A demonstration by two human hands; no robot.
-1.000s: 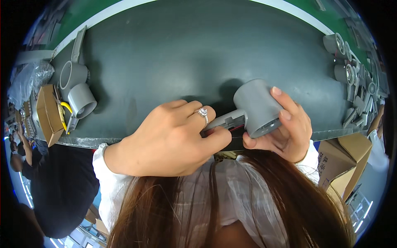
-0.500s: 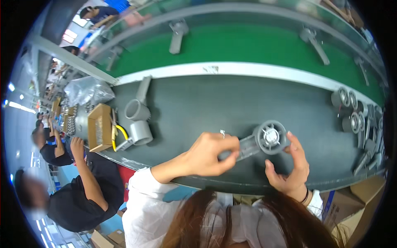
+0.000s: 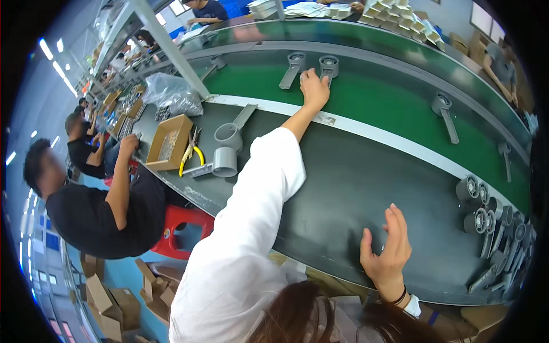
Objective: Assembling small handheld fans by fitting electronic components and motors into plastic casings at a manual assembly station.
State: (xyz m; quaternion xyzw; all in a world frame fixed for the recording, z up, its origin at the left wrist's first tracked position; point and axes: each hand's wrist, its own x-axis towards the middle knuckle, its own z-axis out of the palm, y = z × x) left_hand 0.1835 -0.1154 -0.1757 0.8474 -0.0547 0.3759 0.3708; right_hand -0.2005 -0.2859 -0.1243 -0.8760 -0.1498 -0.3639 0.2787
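My left hand [image 3: 315,91] reaches out over a green belt [image 3: 377,103], its fingers at the handle of a gray part [image 3: 328,64]; I cannot tell whether they are clasped around it or only resting against it. To the left of that hand and nearer to me, an open-topped cardboard box [image 3: 164,164] holds a layer of small pale pieces [image 3: 167,144], too small to make out. Beyond the box, also left of my reach, lies a clear plastic bag [image 3: 171,94], crumpled, its contents hard to tell. Yellow-handled pliers [image 3: 198,157] sit just right of the box.

The gray part's round head is just past my left fingertips, its handle running back toward my fingers. A second gray part [image 3: 295,67] lies just left of those fingertips, also on the belt. Two more gray pieces [image 3: 225,163] are near the pliers, left of my sleeve.

My right hand [image 3: 389,248] is released, fingers extended and thumb apart, above the dark table [image 3: 331,188]. Well to its right, a cluster of gray parts [image 3: 476,220] lies along the table.
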